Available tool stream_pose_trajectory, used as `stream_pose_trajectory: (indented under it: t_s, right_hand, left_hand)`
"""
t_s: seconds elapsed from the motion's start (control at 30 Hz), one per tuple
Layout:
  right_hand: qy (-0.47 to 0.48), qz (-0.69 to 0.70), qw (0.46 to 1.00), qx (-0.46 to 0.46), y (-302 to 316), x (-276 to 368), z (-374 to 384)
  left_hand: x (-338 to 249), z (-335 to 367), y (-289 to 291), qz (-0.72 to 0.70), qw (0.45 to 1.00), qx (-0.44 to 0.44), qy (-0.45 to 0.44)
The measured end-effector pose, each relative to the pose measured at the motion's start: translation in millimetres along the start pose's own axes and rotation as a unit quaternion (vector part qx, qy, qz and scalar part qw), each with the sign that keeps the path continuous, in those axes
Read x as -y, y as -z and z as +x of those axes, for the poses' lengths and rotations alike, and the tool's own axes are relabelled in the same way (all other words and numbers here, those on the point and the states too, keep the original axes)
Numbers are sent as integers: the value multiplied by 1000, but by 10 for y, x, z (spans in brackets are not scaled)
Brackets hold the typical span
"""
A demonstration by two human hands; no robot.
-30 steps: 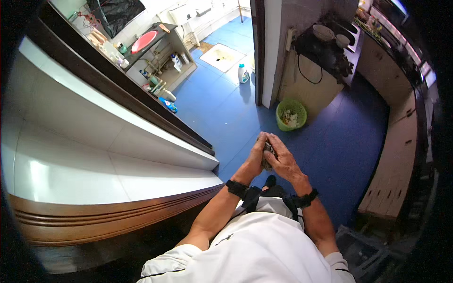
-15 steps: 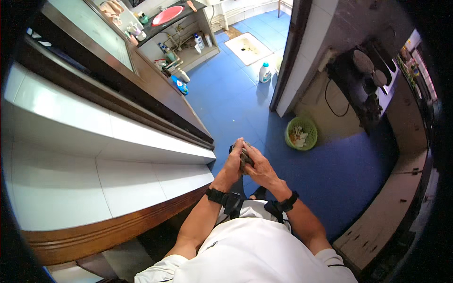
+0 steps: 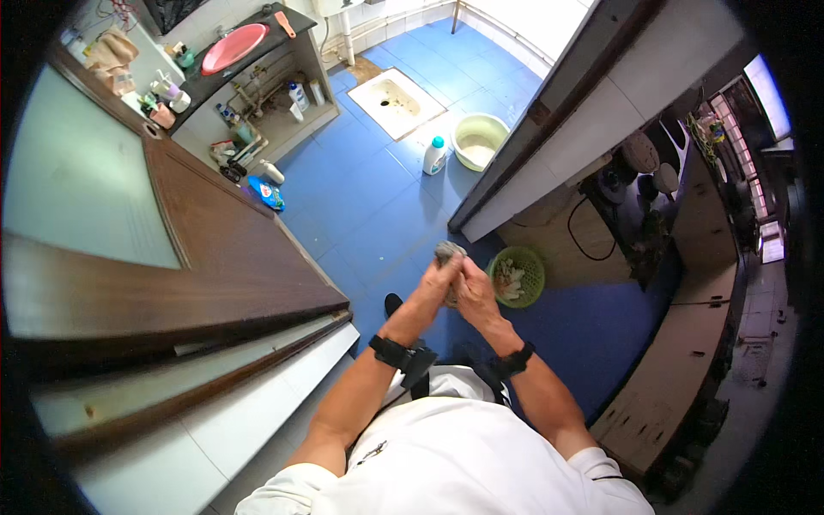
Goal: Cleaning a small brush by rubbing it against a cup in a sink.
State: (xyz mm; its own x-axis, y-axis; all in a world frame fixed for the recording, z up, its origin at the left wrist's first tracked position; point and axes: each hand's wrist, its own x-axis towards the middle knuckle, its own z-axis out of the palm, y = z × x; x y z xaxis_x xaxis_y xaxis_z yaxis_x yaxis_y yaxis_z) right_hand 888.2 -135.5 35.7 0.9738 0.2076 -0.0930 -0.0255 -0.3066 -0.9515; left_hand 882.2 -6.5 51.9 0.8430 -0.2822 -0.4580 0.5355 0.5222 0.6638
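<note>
A crumpled grey rag (image 3: 448, 250) is bunched between my two hands in front of me, its top poking out above the fingers. My left hand (image 3: 434, 288) wraps round it from the left. Pressed against it, my right hand (image 3: 474, 290) is closed on the rag too. The fingers cover most of the cloth, so its full size is hidden. Just right of my hands, a green plastic basket (image 3: 536, 287) with pale scraps in it stands on the blue floor (image 3: 378, 232).
On the left is a wooden door (image 3: 223, 215) with a frosted pane. A doorpost (image 3: 549, 112) rises at right. Beyond are a detergent bottle (image 3: 435, 159), a pale green tub (image 3: 503, 137), a squat toilet (image 3: 412, 124) and a counter with a pink basin (image 3: 234, 49). Cabinets (image 3: 652, 378) line the right.
I have moved forward toward the doorway, and the tub and more of the door have come into view. My hands have gone from flat palms round the rag to a tighter, closed grip.
</note>
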Motion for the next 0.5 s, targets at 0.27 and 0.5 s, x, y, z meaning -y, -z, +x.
stream_pose_trajectory:
  t_s: [0.27,0.5]
  right_hand:
    - [-32,54,993,97,-637,672,865]
    - [-14,139,983,116,-1163,827,1707]
  left_hand:
    - [-660,352,790,-69,989,-99,-87]
    - [-1337,558,1101,-18,965,-205,-164]
